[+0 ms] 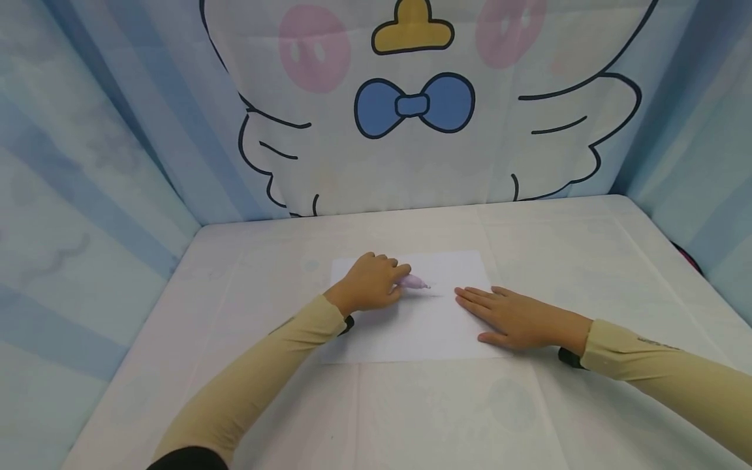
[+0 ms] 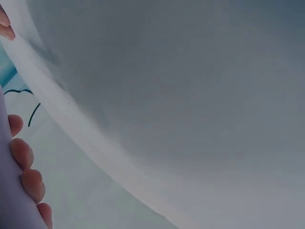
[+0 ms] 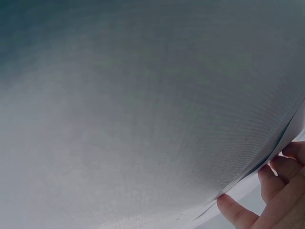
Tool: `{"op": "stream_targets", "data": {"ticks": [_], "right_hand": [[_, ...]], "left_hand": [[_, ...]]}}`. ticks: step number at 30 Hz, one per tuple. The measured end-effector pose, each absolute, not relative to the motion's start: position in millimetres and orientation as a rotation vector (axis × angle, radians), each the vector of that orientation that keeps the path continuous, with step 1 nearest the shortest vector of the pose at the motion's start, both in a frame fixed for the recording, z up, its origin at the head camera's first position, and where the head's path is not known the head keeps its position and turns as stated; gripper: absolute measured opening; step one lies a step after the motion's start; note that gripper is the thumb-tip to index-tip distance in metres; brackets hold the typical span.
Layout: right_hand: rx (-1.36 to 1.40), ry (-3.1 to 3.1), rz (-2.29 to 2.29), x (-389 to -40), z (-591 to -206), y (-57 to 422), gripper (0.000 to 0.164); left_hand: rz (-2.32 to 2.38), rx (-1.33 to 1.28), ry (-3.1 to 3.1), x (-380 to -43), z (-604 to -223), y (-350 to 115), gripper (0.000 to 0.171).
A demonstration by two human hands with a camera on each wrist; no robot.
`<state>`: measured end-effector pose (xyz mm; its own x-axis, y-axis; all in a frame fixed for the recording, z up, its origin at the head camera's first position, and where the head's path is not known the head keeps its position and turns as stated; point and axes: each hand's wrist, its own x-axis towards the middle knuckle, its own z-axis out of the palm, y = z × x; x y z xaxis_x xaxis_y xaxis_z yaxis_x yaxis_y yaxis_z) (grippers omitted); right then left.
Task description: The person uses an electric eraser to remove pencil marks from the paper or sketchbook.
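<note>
A sheet of white paper (image 1: 423, 339) lies flat on the covered table. Over its left part, my left hand (image 1: 367, 284) grips a light purple, smooth object (image 1: 414, 282) with a tapered end and a small tip pointing right; its exact kind does not show. In the left wrist view, fingers (image 2: 32, 183) curl round its purple body (image 2: 16, 200). A faint grey mark (image 1: 435, 296) is on the paper just below the tip. My right hand (image 1: 523, 318) rests palm down across the paper's right edge, fingers straight. Its fingertips touch the sheet in the right wrist view (image 3: 143, 143).
A pale patterned cloth (image 1: 435, 418) covers the table. Behind it hangs a curtain (image 1: 411, 170) printed with a cartoon figure and a blue bow tie. Blue and white fabric walls (image 1: 70, 228) close in the left and right sides.
</note>
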<state>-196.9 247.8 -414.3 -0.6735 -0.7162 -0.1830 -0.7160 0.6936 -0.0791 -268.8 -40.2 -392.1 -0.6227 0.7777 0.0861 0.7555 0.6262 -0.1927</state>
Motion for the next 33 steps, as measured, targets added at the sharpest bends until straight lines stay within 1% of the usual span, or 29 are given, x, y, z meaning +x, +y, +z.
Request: {"op": "stream_targets", "data": {"ticks": [9, 15, 23, 33], "right_hand": [[-1.131, 2.692, -0.018, -196, -415, 248, 0.07], [-1.145, 2.698, -0.004, -196, -415, 248, 0.069], [-1.151, 2.695, -0.003, -196, -414, 247, 0.069], [-1.159, 2.704, 0.018, -197, -415, 249, 0.07]], "left_hand": [[0.15, -1.274, -2.686, -268, -397, -39, 0.023], [0.201, -1.266, -2.713, -269, -399, -34, 0.024], [0.231, -1.282, -2.721, -272, -402, -28, 0.014], [0.203, -1.322, -2.726, -271, -401, -25, 0.012]]}}
